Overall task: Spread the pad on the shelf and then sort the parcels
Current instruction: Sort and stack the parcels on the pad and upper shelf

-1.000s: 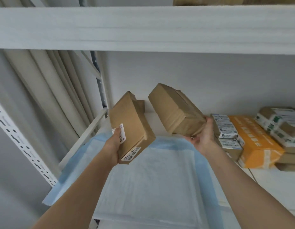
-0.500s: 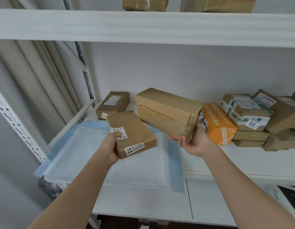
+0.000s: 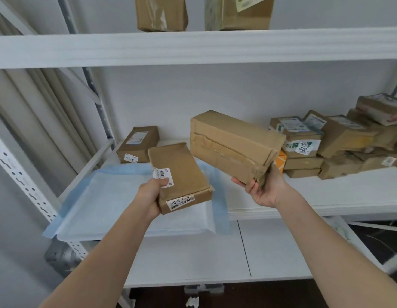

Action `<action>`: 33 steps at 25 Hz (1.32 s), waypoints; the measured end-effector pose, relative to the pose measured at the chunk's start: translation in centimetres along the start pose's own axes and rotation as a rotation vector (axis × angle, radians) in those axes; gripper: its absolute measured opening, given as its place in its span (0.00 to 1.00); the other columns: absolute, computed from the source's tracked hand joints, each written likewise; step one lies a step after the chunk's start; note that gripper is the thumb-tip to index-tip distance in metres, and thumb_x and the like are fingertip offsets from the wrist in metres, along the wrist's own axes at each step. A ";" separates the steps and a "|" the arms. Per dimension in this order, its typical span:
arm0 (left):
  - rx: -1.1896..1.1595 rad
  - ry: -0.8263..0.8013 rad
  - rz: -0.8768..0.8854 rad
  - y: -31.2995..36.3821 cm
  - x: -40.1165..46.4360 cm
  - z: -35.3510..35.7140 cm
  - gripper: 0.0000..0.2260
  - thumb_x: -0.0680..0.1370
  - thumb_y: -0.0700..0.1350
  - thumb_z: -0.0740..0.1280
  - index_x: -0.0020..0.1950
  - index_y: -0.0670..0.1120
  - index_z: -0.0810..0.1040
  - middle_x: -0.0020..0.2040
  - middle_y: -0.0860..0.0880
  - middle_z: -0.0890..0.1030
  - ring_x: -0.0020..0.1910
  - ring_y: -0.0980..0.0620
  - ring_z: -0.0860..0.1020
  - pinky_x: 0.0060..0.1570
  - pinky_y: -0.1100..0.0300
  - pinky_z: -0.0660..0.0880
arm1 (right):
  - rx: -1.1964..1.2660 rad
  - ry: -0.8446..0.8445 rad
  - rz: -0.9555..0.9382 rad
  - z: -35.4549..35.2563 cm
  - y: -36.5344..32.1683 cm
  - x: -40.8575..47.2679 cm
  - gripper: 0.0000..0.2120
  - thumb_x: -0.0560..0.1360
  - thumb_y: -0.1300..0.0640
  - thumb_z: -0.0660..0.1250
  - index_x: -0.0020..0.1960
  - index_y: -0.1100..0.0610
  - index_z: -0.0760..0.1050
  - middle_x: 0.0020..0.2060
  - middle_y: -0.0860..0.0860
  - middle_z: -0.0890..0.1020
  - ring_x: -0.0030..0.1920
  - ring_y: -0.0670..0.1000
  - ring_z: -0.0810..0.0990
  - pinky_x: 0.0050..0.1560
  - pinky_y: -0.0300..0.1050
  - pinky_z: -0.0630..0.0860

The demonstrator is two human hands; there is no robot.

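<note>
A white pad with blue edges (image 3: 108, 201) lies spread flat on the left end of the middle shelf (image 3: 326, 196). My left hand (image 3: 149, 196) grips a small brown parcel (image 3: 182, 174) with white labels, held above the pad. My right hand (image 3: 265, 188) holds a larger, crumpled brown parcel (image 3: 233, 143) from underneath at its near right end, above the pad's right edge. One labelled brown parcel (image 3: 137, 144) sits at the shelf's back left, behind the pad.
A pile of several brown parcels (image 3: 339, 141) and an orange one (image 3: 281, 162) fills the shelf's right side. Two boxes (image 3: 162, 13) stand on the upper shelf (image 3: 193, 47). A lower shelf (image 3: 215, 252) juts out below. Curtains (image 3: 37, 121) hang at left.
The view has drawn back and risen, so more of the shelf shows. Both parcels have tipped from steeply upright to nearly flat and sit lower over the pad.
</note>
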State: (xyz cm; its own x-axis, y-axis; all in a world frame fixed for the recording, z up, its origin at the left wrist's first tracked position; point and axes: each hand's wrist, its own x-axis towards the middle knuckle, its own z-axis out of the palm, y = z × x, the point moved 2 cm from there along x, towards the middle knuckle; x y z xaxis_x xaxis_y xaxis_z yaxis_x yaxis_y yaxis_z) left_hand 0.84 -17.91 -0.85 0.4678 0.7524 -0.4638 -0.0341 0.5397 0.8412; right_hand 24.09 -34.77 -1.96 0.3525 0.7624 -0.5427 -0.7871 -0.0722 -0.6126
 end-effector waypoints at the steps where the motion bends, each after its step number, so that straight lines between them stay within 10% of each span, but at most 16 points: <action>1: 0.018 0.000 0.009 -0.2 -0.5 -0.1 0.11 0.78 0.36 0.63 0.60 0.43 0.75 0.53 0.38 0.82 0.45 0.40 0.81 0.40 0.46 0.78 | 0.000 0.000 -0.016 -0.2 0.3 -0.8 0.38 0.73 0.29 0.49 0.56 0.60 0.78 0.47 0.62 0.84 0.20 0.47 0.71 0.17 0.30 0.67; 18: -0.060 -0.304 0.126 0.5 -19.4 -1.8 0.06 0.78 0.43 0.62 0.51 0.47 0.78 0.38 0.45 0.86 0.42 0.43 0.82 0.50 0.46 0.77 | 0.257 -0.176 -0.500 1.4 7.6 -18.8 0.32 0.75 0.39 0.54 0.70 0.59 0.71 0.62 0.59 0.78 0.36 0.53 0.82 0.32 0.38 0.77; 25: -0.049 -0.388 0.283 2.7 -23.7 2.8 0.09 0.77 0.40 0.59 0.49 0.47 0.79 0.42 0.48 0.85 0.41 0.46 0.81 0.51 0.46 0.77 | 0.169 0.040 -0.851 0.6 4.1 -25.6 0.21 0.77 0.38 0.53 0.57 0.47 0.78 0.53 0.48 0.84 0.55 0.52 0.79 0.51 0.46 0.74; 33: 0.033 -0.455 0.627 5.3 -25.6 11.9 0.23 0.78 0.36 0.64 0.67 0.58 0.68 0.52 0.49 0.84 0.41 0.49 0.84 0.35 0.55 0.80 | -0.014 0.136 -1.095 -2.2 -1.9 -30.9 0.20 0.79 0.36 0.53 0.63 0.43 0.74 0.57 0.44 0.82 0.61 0.48 0.78 0.60 0.47 0.73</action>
State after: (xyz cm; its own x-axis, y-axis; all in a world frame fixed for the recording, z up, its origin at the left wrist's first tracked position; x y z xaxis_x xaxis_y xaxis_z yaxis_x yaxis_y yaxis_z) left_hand -0.83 -38.81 18.74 0.6866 0.6806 0.2557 -0.3892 0.0469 0.9200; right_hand 15.76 -59.57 14.71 0.9088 0.3416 0.2396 -0.0095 0.5910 -0.8066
